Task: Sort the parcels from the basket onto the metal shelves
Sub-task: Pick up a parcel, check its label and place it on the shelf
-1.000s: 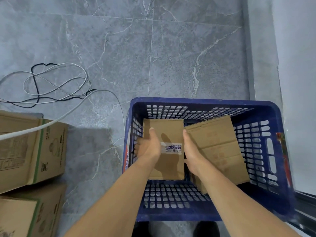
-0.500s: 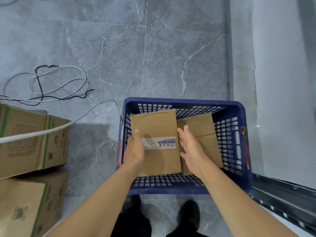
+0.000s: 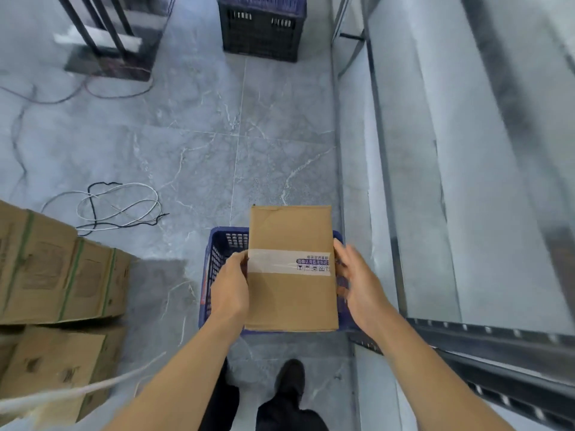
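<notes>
A flat brown cardboard parcel [image 3: 291, 293] with a clear tape band and a printed label is held up above the blue plastic basket [image 3: 219, 253]. My left hand [image 3: 230, 287] grips its left edge and my right hand [image 3: 357, 281] grips its right edge. The parcel hides most of the basket, so what lies inside cannot be seen. The metal shelves [image 3: 466, 213] run along the right side, their grey boards blurred.
Stacked cardboard cartons [image 3: 53, 269] with green straps stand at the left. Loose cables [image 3: 121, 206] lie on the grey tiled floor. A dark crate [image 3: 261, 26] sits at the far end, next to a black metal stand [image 3: 105, 35]. My feet are below the basket.
The parcel has been lifted out of the basket in both hands. The view has risen and tilted forward, showing more floor, the far crate and the shelves.
</notes>
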`<state>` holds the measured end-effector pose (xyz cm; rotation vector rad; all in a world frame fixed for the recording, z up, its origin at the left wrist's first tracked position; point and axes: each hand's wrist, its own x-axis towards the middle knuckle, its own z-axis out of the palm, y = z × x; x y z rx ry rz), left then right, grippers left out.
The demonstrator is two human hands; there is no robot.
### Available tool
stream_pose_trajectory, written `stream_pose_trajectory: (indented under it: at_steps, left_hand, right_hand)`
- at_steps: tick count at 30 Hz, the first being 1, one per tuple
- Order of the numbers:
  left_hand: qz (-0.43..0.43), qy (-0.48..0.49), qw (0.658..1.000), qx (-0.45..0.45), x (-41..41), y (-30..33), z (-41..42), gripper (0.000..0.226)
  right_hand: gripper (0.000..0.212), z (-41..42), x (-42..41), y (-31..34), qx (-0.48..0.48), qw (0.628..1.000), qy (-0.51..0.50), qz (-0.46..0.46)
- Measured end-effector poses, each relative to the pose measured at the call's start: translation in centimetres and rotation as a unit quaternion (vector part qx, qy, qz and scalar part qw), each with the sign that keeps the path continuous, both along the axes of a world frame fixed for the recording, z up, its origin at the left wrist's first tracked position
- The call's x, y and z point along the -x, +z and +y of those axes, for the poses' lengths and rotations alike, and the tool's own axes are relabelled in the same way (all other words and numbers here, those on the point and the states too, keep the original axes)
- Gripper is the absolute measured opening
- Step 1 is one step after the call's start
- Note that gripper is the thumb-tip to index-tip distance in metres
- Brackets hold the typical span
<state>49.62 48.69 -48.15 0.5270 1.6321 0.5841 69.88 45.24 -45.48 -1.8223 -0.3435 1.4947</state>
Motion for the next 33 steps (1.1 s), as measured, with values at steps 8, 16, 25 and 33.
stream_pose_trajectory:
  at_steps: [8, 16, 25, 33]
  left_hand:
    - [-0.091, -0.023, 0.984, -0.149, -0.3, 14.8, 3.6, 0.025]
    - [-0.165, -0.118, 0.954, -0.221, 2.6, 27.0, 5.3, 0.02]
    - [-0.207, -0.149, 0.935, -0.247, 3.5, 31.0, 4.3, 0.009]
    - [-0.168, -0.198, 0.944, -0.203, 4.6, 32.4, 3.6, 0.133]
  right_hand:
    - [0.028, 0.0, -0.3, 16.4, -0.118, 0.99, -0.078, -0.029]
    - [0.023, -1.6, 1.7, 28.5, -0.209, 0.974, -0.062, -0.058]
    - [0.045, -3.5, 1.6, 32.0, -0.247, 0.959, 0.025, -0.138]
    - [0.044, -5.3, 3.1, 32.7, -0.254, 0.956, 0.013, -0.146]
